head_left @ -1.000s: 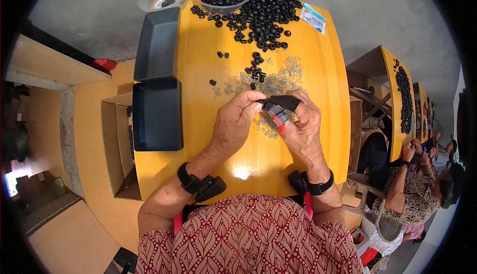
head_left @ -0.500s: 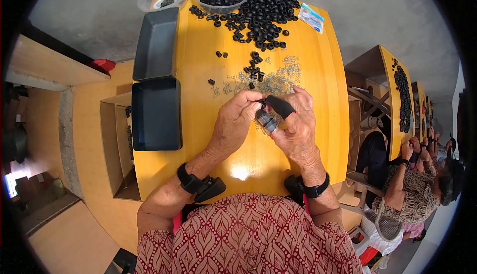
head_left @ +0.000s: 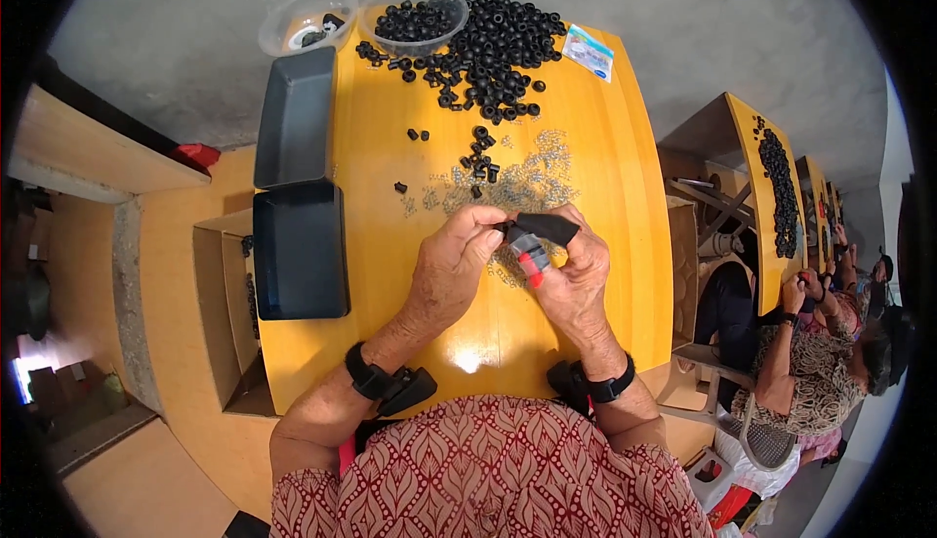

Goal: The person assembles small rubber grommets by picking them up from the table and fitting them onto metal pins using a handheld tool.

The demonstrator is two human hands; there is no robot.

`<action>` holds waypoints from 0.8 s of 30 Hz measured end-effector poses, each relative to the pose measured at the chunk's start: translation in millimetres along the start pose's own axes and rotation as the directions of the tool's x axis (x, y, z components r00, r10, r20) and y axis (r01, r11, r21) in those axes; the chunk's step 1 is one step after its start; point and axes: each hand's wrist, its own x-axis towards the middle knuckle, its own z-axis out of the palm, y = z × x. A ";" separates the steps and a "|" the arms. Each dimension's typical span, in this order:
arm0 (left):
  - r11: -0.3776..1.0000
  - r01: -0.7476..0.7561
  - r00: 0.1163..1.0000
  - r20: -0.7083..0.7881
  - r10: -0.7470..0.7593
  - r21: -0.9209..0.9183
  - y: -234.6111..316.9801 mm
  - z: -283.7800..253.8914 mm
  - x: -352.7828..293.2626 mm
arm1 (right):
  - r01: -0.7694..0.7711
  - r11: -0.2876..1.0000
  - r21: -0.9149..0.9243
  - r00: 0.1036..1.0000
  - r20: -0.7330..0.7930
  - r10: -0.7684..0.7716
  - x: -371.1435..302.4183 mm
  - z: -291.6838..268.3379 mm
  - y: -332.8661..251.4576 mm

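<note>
**Small tool held over the middle of the yellow counter**

A small black tool with a red tip [head_left: 533, 243] is held between both hands above the middle of the yellow counter [head_left: 625, 196]. The right hand [head_left: 576, 279] is closed around the tool's body from the right, its fingers curled under it. The left hand [head_left: 451, 263] is pinched at the tool's left end, thumb and fingertips pressed together there; what lies between them is too small to be told. The two hands are touching at the tool.

Just behind the hands, a scatter of small clear and silvery parts [head_left: 532, 177] is spread on the counter. Further back, a heap of black rubber rings [head_left: 498, 45] is piled at the far edge, with a few loose rings [head_left: 420, 134] strewn between heap and hands. Two clear round tubs [head_left: 303, 22] are set at the far left corner, one filled with rings. A small printed packet [head_left: 588, 52] is placed at the far right corner.

Along the left edge, two dark rectangular trays [head_left: 298, 245] are lined up end to end, near the left hand but apart from it. Bare counter is left to the right of the hands up to the right edge, and in front of them toward the near edge. A black band is worn on each wrist. Other people are seated at a second yellow counter [head_left: 756, 182] to the right.
</note>
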 end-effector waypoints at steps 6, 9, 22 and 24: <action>0.990 -0.028 0.999 -0.023 0.031 0.142 2.0 0.7 1.0 | -0.142 0.982 0.125 0.989 -0.029 0.147 -2.2 5.7 7.9; 0.989 -0.066 0.997 -0.041 0.072 0.132 0.5 1.6 1.9 | 0.065 0.995 -0.077 0.997 -0.024 -0.067 -0.7 4.0 11.4; 0.993 0.057 0.995 0.088 -0.048 -0.100 -1.6 -3.3 1.0 | 0.311 0.866 -0.392 0.950 0.165 -0.266 6.1 -12.7 -2.5; 0.984 0.088 0.991 0.114 -0.071 -0.152 -1.9 -3.7 1.1 | 0.289 0.865 -0.409 0.955 0.191 -0.228 5.1 -12.3 -3.3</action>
